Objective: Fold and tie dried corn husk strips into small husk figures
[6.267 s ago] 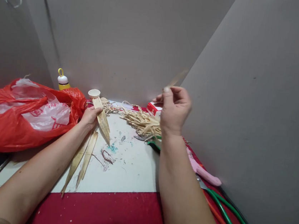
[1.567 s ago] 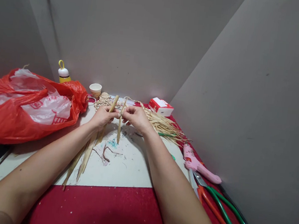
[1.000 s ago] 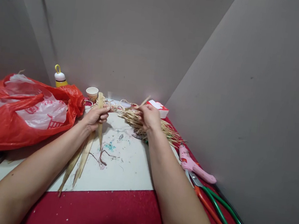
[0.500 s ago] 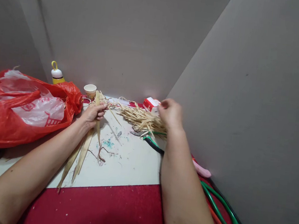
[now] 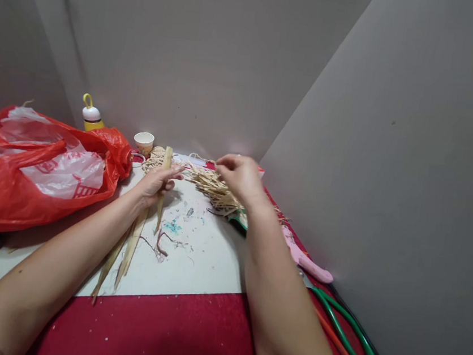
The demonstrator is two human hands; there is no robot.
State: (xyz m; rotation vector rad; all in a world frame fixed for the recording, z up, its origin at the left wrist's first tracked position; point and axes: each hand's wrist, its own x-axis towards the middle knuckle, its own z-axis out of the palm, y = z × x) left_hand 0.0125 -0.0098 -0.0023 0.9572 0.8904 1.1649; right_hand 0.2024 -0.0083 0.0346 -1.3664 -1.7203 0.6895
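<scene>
In the head view my left hand [image 5: 156, 185] holds a pale dried leaf strip [image 5: 167, 158] upright, its ends showing above and below the hand. The thumb and index finger point toward the right. Two longer dried leaves [image 5: 129, 251] lie on the white sheet [image 5: 205, 259] below that wrist. My right hand [image 5: 242, 181] is over a pile of thin straw-coloured strips [image 5: 213, 189], thumb and fingertips brought together. Whatever is between those fingertips is too small to make out. Part of a dark-and-green-handled cutter [image 5: 237, 225] shows under the right forearm.
A red plastic bag [image 5: 41, 201] fills the left side, with a yellow bottle [image 5: 93, 118] and a paper cup [image 5: 144, 141] behind. Coiled pale cord [image 5: 155, 160] lies by the cup. Along the right wall are a pink-handled tool [image 5: 311, 267] and green-handled scissors [image 5: 365, 340].
My right hand has moved left from beside the red-and-white box, which it now mostly covers, to over the straw pile. My left hand has shifted slightly right, its fingers looser around the strip.
</scene>
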